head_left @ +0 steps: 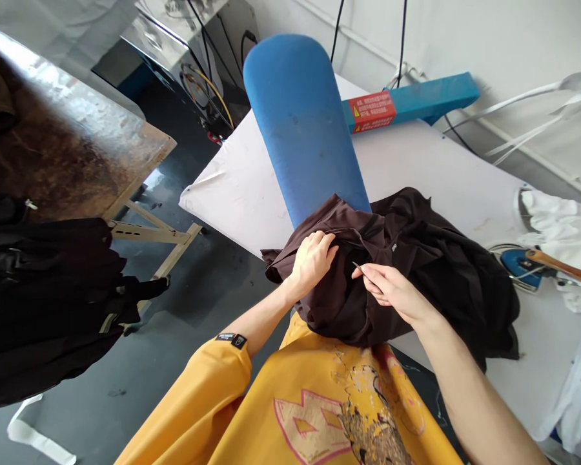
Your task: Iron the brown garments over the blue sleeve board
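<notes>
A dark brown garment (pixel 416 258) lies bunched over the near end of a blue padded sleeve board (pixel 300 123) on a white ironing table (pixel 445 174). My left hand (pixel 312 258) is closed on a fold of the brown fabric at its left side. My right hand (pixel 390 290) pinches a small thin pointed tool (pixel 357 266), its tip just above the cloth near a seam. The two hands are a short way apart over the garment.
A blue iron with a wooden handle (pixel 537 265) rests at the table's right, beside white cloth (pixel 561 226). A wooden-topped table (pixel 68 148) with black garments (pixel 43 290) stands left. A blue bar with a red label (pixel 372 110) lies behind the board.
</notes>
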Available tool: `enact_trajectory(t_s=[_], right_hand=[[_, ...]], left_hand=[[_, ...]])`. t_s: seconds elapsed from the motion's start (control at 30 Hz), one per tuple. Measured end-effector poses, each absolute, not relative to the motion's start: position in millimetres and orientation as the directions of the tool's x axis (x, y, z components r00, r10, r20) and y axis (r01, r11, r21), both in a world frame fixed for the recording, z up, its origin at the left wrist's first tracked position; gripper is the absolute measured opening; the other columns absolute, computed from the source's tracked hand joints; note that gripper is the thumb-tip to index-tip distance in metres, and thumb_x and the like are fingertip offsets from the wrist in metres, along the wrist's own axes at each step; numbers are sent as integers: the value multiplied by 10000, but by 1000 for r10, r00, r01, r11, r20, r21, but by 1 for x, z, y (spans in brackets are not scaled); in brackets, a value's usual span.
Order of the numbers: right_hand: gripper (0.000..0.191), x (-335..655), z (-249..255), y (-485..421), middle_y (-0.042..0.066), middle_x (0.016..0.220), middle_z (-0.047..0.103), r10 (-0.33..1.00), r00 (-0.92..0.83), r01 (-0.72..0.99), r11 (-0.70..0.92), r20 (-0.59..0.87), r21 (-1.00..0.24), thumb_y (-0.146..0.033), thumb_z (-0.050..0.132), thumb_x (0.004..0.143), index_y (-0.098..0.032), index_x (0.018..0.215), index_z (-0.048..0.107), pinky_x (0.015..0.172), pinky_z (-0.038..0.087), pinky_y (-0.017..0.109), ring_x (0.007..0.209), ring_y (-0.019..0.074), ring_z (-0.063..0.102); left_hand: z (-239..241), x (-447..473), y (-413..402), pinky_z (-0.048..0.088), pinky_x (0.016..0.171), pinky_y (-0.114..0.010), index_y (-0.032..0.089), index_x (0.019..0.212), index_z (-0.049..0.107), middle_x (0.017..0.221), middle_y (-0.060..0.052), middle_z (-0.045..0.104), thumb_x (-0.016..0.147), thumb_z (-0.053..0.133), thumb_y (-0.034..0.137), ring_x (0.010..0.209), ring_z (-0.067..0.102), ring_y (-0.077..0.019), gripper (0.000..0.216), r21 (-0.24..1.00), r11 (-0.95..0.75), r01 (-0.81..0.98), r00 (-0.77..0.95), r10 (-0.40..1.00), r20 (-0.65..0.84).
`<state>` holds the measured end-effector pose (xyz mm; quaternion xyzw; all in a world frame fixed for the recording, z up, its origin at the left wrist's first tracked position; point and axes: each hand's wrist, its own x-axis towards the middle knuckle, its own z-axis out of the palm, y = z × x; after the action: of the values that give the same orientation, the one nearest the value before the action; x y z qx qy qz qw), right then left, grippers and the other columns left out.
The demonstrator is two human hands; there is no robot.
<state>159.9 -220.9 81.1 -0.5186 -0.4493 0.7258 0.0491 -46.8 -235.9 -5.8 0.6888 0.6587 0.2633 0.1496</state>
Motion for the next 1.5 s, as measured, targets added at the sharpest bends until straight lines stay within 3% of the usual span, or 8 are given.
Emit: enact_trajectory(t_s=[0.17, 0.4, 0.73, 1.1, 1.2, 1.3, 1.37, 1.5], right_hand=[[530, 157, 82, -218, -82, 647, 302, 556, -443, 415, -569, -703, -710, -676, 565, 930, -162, 1040, 637, 439, 129, 199, 506, 50, 200], [571, 142, 76, -201, -83, 610, 306, 577, -410, 492, -512, -706, -704, -711, 558, 883, -156, 988, 646, 419, 152, 200, 484, 59, 210], [572, 118, 52, -182, -48, 563, 388, 633, -341, 648, -378, -695, -662, -701, 528, 878, -154, 853, 693, 468, 206, 237, 486, 76, 280], [550, 99, 42, -176, -58, 532, 334, 671, -311, 576, -430, -673, -695, -710, 557, 842, -172, 751, 620, 456, 167, 249, 466, 71, 248], [550, 98, 44, -179, -70, 540, 302, 675, -301, 526, -471, -673, -708, -722, 582, 828, -176, 759, 606, 447, 146, 243, 466, 66, 233], [533, 111, 55, -186, -89, 578, 278, 590, -389, 441, -555, -707, -705, -709, 605, 849, -175, 860, 615, 437, 116, 224, 471, 56, 190], [522, 128, 67, -194, -93, 603, 277, 498, -476, 407, -606, -725, -684, -687, 614, 878, -168, 931, 626, 438, 105, 217, 480, 51, 173], [476, 176, 87, -213, -80, 637, 294, 443, -505, 354, -677, -741, -646, -622, 603, 944, -160, 1038, 662, 456, 95, 238, 494, 47, 172]], left_hand=[[-7, -45, -229, 446, 725, -341, 212, 960, 669, 878, -39, 659, 1029, 552, 289, 833, 626, -204, 156, 464, -99, 881, -7, 975, 222], [-7, -59, -235, 448, 782, -332, 210, 914, 624, 877, -40, 649, 1064, 438, 246, 834, 595, -189, 241, 610, -189, 770, 40, 968, 249], [-9, -54, -244, 388, 793, -376, 219, 919, 580, 932, -41, 692, 1056, 442, 240, 864, 595, -201, 195, 659, -160, 735, 16, 976, 219], [-10, -54, -245, 398, 797, -385, 218, 910, 585, 924, -44, 692, 1044, 456, 227, 860, 586, -201, 186, 663, -184, 726, 41, 974, 225], [-7, -58, -246, 426, 823, -385, 220, 896, 577, 926, -43, 694, 1039, 455, 239, 873, 602, -198, 190, 716, -167, 678, 35, 980, 196], [7, -73, -254, 482, 855, -364, 224, 874, 574, 916, -35, 693, 1015, 486, 256, 875, 629, -181, 169, 847, -114, 520, 30, 993, 116], [17, -91, -265, 518, 812, -331, 225, 861, 590, 885, -26, 692, 991, 520, 289, 832, 644, -170, 162, 924, 4, 383, 39, 999, -21], [19, -145, -300, 528, 703, -288, 216, 822, 627, 781, -10, 688, 939, 574, 384, 725, 644, -163, 212, 905, 326, 273, 110, 924, -366]])
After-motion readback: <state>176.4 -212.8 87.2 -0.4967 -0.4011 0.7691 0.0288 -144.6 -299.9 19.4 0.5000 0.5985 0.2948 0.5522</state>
